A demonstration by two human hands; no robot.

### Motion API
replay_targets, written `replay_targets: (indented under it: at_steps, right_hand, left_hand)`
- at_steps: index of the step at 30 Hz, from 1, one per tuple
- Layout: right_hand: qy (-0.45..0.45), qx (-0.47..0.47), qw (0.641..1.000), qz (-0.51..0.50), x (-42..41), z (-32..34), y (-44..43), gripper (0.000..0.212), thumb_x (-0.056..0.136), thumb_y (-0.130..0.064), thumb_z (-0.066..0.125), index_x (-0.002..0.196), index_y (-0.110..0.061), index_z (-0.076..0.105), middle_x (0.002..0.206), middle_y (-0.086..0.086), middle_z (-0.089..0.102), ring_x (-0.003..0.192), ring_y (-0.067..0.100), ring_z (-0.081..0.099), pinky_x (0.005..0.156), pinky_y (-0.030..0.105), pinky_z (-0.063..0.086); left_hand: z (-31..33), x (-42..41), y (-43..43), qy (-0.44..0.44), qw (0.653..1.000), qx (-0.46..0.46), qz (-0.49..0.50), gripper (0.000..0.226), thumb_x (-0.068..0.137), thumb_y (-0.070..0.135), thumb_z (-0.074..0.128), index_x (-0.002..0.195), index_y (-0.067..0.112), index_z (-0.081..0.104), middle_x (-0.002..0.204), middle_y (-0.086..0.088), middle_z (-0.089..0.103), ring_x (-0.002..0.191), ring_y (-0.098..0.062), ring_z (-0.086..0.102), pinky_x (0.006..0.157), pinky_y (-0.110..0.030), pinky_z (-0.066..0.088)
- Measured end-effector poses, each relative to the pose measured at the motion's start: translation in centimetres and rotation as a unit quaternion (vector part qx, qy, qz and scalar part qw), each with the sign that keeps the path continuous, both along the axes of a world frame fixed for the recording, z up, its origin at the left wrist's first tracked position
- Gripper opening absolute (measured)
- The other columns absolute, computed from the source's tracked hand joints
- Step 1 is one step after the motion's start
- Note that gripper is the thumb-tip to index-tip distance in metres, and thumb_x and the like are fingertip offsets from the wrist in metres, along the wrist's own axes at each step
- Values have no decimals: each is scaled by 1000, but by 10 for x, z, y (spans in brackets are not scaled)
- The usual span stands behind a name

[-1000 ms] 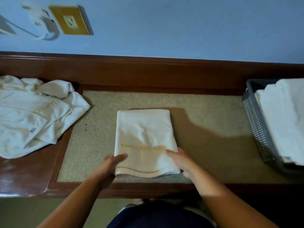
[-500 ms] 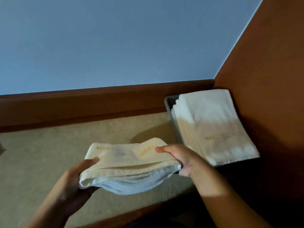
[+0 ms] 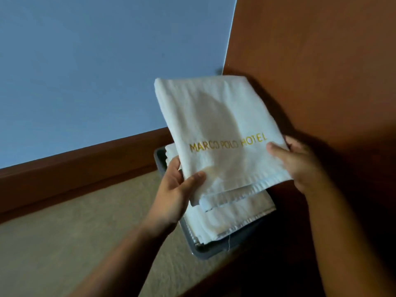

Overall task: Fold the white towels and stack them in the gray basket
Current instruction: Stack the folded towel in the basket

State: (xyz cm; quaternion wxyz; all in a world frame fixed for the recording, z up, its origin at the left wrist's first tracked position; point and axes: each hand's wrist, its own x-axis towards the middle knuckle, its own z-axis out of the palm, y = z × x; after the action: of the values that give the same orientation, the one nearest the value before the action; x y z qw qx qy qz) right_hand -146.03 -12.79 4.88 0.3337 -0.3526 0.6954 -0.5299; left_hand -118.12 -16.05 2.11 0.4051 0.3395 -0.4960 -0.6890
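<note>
A folded white towel (image 3: 216,125) with gold hotel lettering hangs in the air above the gray basket (image 3: 201,252). My left hand (image 3: 177,191) grips its near left corner, thumb on top. My right hand (image 3: 297,163) grips its near right edge, thumb on the cloth. Beneath it, a stack of folded white towels (image 3: 231,219) fills the basket and hides most of its rim. Only the basket's near edge and a bit of its left wall show.
The basket sits in the right corner of the beige counter (image 3: 75,232), against an orange-brown side panel (image 3: 321,61). A dark wooden ledge (image 3: 81,168) runs along the back under a blue wall (image 3: 96,71).
Both hands lifted the folded towel off the counter and carried it right, over the basket's stack. The view swung right; the unfolded towels at the left are out of sight.
</note>
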Motion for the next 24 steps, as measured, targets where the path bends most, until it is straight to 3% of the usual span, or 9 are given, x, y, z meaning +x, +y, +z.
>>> replay_targets:
  at_steps: [2, 4, 6, 9, 12, 15, 18, 21, 24]
  right_hand:
    - [48, 105, 993, -19, -12, -62, 2, 30, 94, -15, 68, 122, -6, 65, 106, 10, 72, 85, 21, 69, 72, 29, 55]
    - [79, 182, 980, -12, -13, -113, 12, 36, 93, -21, 69, 126, -8, 63, 113, 10, 71, 98, 25, 67, 82, 34, 53]
    - [82, 181, 980, -31, -12, -143, 19, 34, 93, -26, 70, 121, -8, 66, 108, 9, 71, 97, 26, 67, 79, 32, 50]
    - [122, 161, 978, -57, -13, -145, 16, 29, 91, -25, 73, 111, -4, 68, 96, 11, 71, 91, 33, 68, 71, 30, 45]
    - [194, 120, 971, -65, -15, -129, 4, 38, 89, -21, 74, 123, -6, 67, 112, 12, 71, 105, 31, 66, 89, 38, 52]
    - [267, 98, 955, -81, -16, -113, 3, 46, 88, -20, 74, 131, -8, 63, 127, 13, 67, 117, 30, 61, 101, 43, 48]
    - [305, 214, 928, -22, -14, -115, 8, 52, 88, -21, 72, 137, -9, 56, 132, 20, 60, 120, 38, 56, 102, 45, 45]
    - [406, 182, 896, -18, -2, -118, 13, 62, 84, -13, 71, 143, -12, 50, 137, 21, 48, 125, 40, 48, 105, 47, 41]
    - [455, 89, 886, 14, 9, -112, 2, 60, 87, -15, 67, 145, -12, 51, 148, 17, 42, 136, 36, 39, 110, 51, 39]
  left_hand:
    - [-44, -16, 11, -82, 995, 53, -10, 48, 84, 22, 69, 126, 5, 55, 103, -23, 71, 76, -38, 68, 61, -45, 57]
    - [-87, -22, 24, -144, 980, 134, -17, 54, 73, 36, 74, 119, 12, 60, 108, -23, 72, 89, -42, 71, 74, -61, 59]
    - [-124, -21, 29, -164, 971, 173, 3, 62, 62, 46, 76, 115, 18, 63, 111, -17, 73, 98, -39, 71, 82, -66, 56]
    - [-121, -23, 27, -185, 969, 161, 23, 58, 63, 47, 77, 112, 20, 65, 107, -14, 74, 97, -39, 71, 80, -66, 56]
    - [-98, -28, 28, -153, 976, 154, 10, 48, 73, 35, 74, 114, 12, 64, 105, -25, 71, 89, -48, 69, 74, -64, 55]
    - [-91, -29, 34, -181, 970, 156, -42, 46, 75, 43, 73, 112, 20, 62, 101, -20, 71, 75, -34, 68, 65, -51, 55]
    - [-99, -28, 39, -271, 950, 155, -23, 43, 76, 37, 76, 109, 19, 56, 104, -14, 68, 84, -27, 70, 68, -52, 60]
    - [-100, -27, 33, -348, 933, 46, 79, 53, 86, 29, 77, 126, 19, 42, 120, -7, 56, 100, -19, 62, 87, -44, 57]
    - [-84, -28, 13, -428, 867, -211, 142, 77, 90, 41, 67, 151, 15, 28, 146, -6, 32, 134, -21, 34, 111, -37, 32]
